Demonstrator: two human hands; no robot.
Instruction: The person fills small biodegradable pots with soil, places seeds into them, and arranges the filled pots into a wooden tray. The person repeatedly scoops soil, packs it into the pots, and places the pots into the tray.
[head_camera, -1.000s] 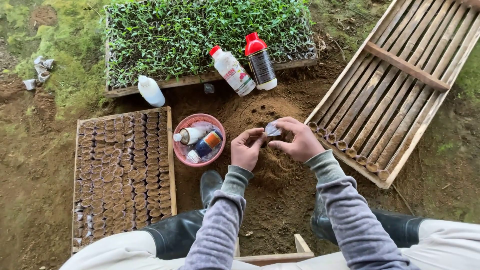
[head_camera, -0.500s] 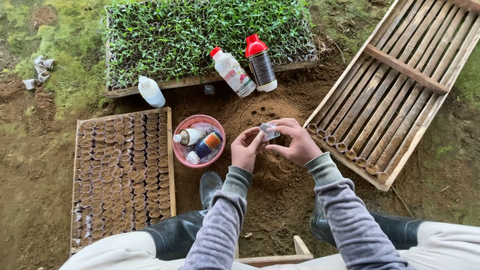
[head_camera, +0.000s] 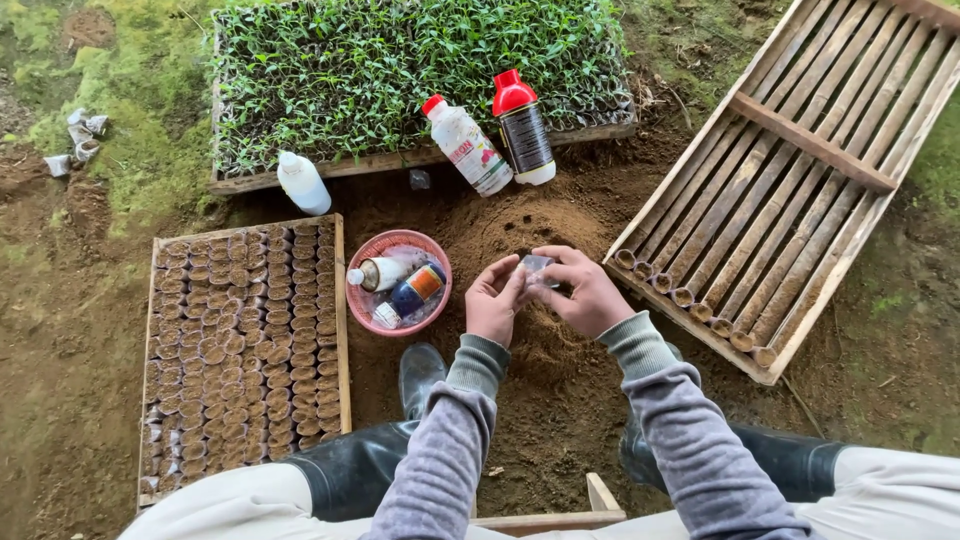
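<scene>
Bare brown soil (head_camera: 560, 420), mossy green at upper left. On it: seedling tray (head_camera: 400, 70), wooden tray of filled pots (head_camera: 245, 350), slatted wooden tray (head_camera: 790, 180), pink basket (head_camera: 365, 305), three bottles, mound of loose soil (head_camera: 520, 225), scattered paper scraps (head_camera: 78, 135).

One head-worn camera looks steeply down, fairly close, at the soil mound (head_camera: 520, 240) between the knees.

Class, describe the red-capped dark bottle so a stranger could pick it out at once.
Find the seedling tray at the top. Two bottles lean on its front edge; the dark bottle is the right one. Its neighbour, the white bottle, is pale, with a smaller cap.
</scene>
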